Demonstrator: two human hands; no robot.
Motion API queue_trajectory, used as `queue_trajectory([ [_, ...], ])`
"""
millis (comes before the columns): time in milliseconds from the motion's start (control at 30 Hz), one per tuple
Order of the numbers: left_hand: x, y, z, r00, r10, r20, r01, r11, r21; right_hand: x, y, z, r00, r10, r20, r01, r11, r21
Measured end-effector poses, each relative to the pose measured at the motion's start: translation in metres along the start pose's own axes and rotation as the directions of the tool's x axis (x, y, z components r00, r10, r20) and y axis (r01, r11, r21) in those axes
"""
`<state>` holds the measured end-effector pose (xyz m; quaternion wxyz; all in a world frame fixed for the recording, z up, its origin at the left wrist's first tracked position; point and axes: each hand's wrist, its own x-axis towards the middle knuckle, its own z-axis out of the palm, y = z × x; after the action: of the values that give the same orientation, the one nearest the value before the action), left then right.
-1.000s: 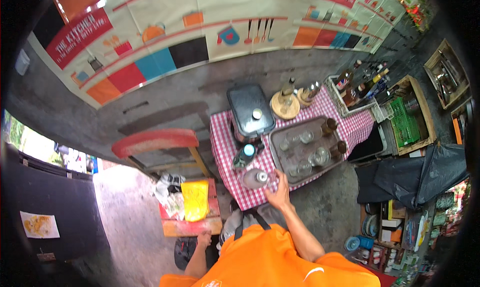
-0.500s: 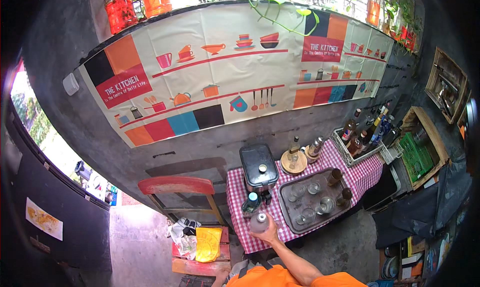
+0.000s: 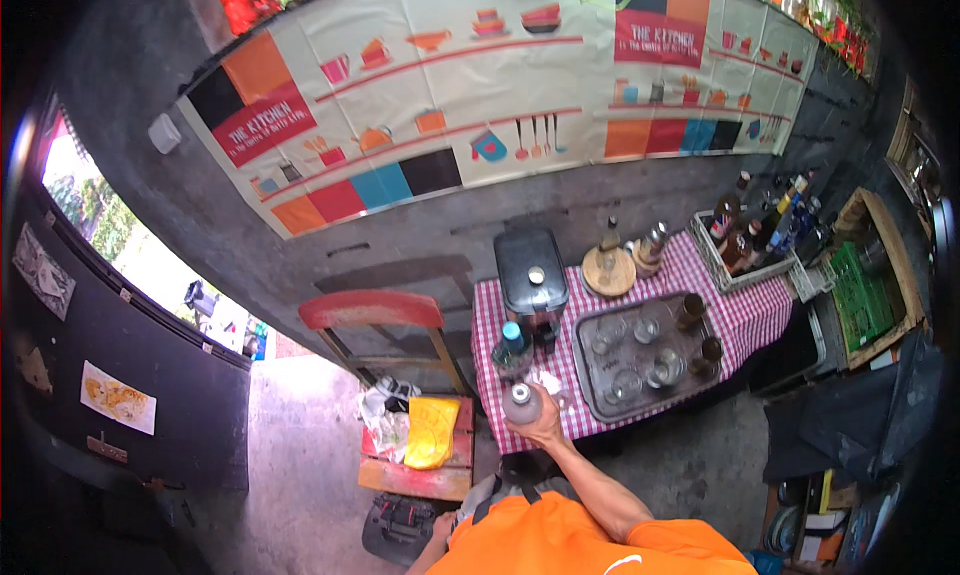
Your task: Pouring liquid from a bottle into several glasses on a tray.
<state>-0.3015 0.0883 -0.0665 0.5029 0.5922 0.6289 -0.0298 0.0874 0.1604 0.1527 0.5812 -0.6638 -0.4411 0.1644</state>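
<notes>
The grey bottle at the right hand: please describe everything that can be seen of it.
The grey bottle has a rounded, cloudy body, perhaps glass or plastic, and a narrow neck with a pale top. It looks upright, by the near left corner of the checked cloth, in front of the blue-capped bottle. The right hand grips its right side. Whether its base touches the cloth, I cannot tell.

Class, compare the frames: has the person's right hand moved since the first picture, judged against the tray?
Yes. Against the tray, the right hand has moved left and now grips the grey bottle.
</notes>
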Motion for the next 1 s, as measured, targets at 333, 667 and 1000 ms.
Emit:
queue_trajectory([
  [333,-0.007,0.052,-0.005,0.995,-0.075,0.059,0.083,0.986,-0.143,-0.034,-0.047,-0.081,0.990,-0.054,0.128,0.049,0.998,0.044],
  [667,-0.006,0.082,0.004,0.979,-0.179,0.095,0.182,0.983,-0.021,-0.073,0.008,-0.136,0.921,0.364,0.135,-0.320,0.908,-0.270],
  [1000,0.009,0.104,-0.003,0.982,-0.163,0.099,0.167,0.985,-0.039,-0.071,0.050,-0.140,0.703,0.701,0.123,-0.557,0.650,-0.518],
])
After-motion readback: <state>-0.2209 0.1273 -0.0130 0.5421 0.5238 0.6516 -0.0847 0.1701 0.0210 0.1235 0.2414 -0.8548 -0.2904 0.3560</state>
